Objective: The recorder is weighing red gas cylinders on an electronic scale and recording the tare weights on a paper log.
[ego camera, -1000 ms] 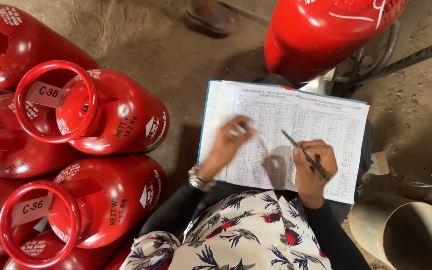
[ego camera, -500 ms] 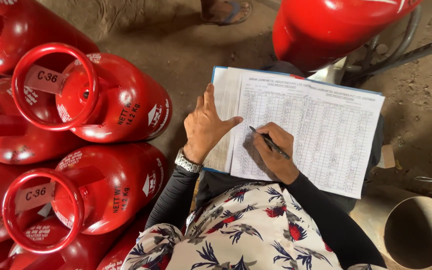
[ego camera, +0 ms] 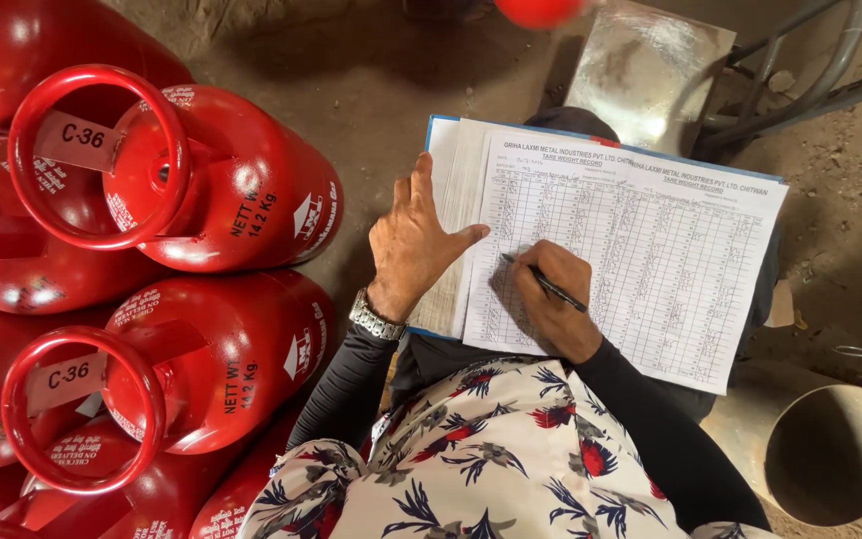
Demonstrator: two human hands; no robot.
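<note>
Head view: glossy red gas cylinders [ego camera: 221,180] crowd 9 o'clock; bare dirt floor [ego camera: 371,80] open at 12. Printed paper pad [ego camera: 641,250] sits centre; left hand [ego camera: 413,240] flat, fingers spread, on its left edge. Right hand [ego camera: 551,299] pinches thin black pen [ego camera: 543,283] on it.

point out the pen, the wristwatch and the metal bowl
pen [ego camera: 543,283], head view, on the dark barrel above the right hand's knuckles
wristwatch [ego camera: 376,319], head view, on the metal band at the left wrist
metal bowl [ego camera: 750,424], head view, on its outer wall

red gas cylinders [ego camera: 221,190] stacked left | metal bucket [ego camera: 830,454] lower right | steel plate [ego camera: 650,65] top
</note>
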